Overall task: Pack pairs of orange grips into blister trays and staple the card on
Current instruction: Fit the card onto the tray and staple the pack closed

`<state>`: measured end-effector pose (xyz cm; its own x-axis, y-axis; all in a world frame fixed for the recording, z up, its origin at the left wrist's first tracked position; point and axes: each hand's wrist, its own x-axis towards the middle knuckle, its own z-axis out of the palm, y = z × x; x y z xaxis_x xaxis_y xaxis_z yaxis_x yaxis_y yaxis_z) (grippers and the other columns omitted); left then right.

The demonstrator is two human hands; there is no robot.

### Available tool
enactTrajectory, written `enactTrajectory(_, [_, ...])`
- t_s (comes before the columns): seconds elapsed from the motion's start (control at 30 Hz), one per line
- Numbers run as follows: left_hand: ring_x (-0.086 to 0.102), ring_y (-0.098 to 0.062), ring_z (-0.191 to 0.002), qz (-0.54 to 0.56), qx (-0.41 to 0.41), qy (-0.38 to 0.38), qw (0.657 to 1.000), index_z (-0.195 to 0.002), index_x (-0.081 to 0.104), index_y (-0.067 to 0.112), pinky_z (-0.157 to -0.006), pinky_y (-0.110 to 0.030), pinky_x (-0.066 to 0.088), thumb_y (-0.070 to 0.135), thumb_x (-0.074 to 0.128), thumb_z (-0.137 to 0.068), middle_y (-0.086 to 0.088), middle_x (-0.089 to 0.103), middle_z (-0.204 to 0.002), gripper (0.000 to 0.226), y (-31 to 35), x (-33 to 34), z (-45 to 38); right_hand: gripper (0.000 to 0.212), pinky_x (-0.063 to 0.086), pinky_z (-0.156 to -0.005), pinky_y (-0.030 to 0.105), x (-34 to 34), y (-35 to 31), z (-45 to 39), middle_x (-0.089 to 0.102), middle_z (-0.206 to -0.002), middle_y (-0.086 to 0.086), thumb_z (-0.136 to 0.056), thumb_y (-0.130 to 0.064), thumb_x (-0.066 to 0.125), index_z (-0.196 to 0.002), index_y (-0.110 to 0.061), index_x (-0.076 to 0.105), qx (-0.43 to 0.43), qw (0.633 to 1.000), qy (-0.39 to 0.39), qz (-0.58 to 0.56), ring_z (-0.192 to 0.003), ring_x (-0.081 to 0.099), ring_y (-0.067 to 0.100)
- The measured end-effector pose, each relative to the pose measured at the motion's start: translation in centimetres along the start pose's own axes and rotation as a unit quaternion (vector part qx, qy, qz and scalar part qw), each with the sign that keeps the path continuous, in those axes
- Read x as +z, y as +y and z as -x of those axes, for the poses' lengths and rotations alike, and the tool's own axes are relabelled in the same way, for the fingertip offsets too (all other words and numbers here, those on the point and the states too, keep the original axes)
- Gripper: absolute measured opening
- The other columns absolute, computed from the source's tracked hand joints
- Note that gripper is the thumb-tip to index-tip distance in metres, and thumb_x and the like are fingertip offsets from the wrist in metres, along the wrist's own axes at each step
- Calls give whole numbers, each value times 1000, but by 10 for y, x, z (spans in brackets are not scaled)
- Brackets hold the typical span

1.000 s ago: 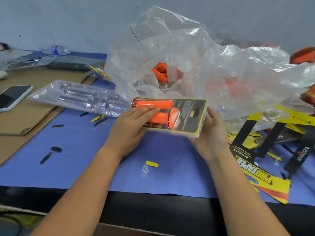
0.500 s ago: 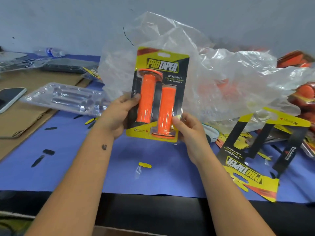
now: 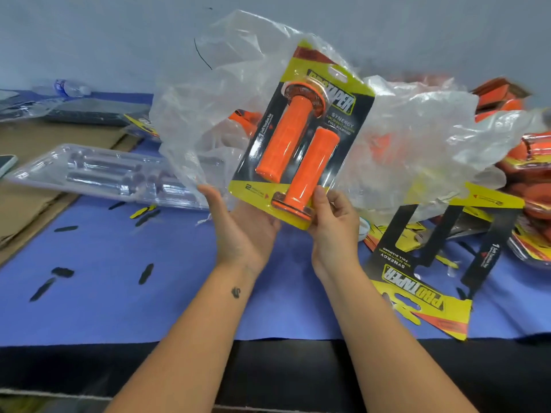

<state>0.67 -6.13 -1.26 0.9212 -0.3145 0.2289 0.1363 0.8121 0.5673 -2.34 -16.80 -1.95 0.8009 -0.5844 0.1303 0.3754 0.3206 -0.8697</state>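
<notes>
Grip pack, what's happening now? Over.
Right hand pinches grip pack at its bottom corner. Left hand open beneath it. Clear plastic bag close behind.

Blue-covered table (image 3: pixel 268 293), empty trays (image 3: pixel 104 174), cards (image 3: pixel 423 281), perhaps cardboard (image 3: pixel 29 198)

Plain pale grey-blue wall (image 3: pixel 89 31), table (image 3: pixel 268 371) with black front edge, blue cloth (image 3: pixel 119 293) over it, even light
</notes>
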Motion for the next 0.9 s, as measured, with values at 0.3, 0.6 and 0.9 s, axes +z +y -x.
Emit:
enactTrajectory(0.3, [63,-25,-75,-139,-69,51,987,-94,63,4,-67,-35,51,34,58,-83,-14,65,-86,33,-3,-5,-1,26,44,-67,38,-1,6,4,54,-70,11,-90,-23,67,-74,-6,59,3,994,-81,79,-69,50,22])
enactTrajectory(0.6, [67,-14,-60,-29,-52,103,993,-61,75,17,-55,-26,54,19,50,-95,-2,69,-68,42,0,-14,-7,20,40,-67,29,8,11,9,52,-73,10,-94,-6,61,-79,7,58,-4,983,-120,140,-72,45,17])
enactTrajectory(0.9, [68,-17,-64,-41,-69,128,988,-90,64,8,-57,-27,55,20,56,-92,-6,70,-73,14,-1,-15,-9,15,47,-75,31,8,10,6,63,-78,10,-93,-7,62,-80,-4,67,33,981,-127,140,-78,56,18])
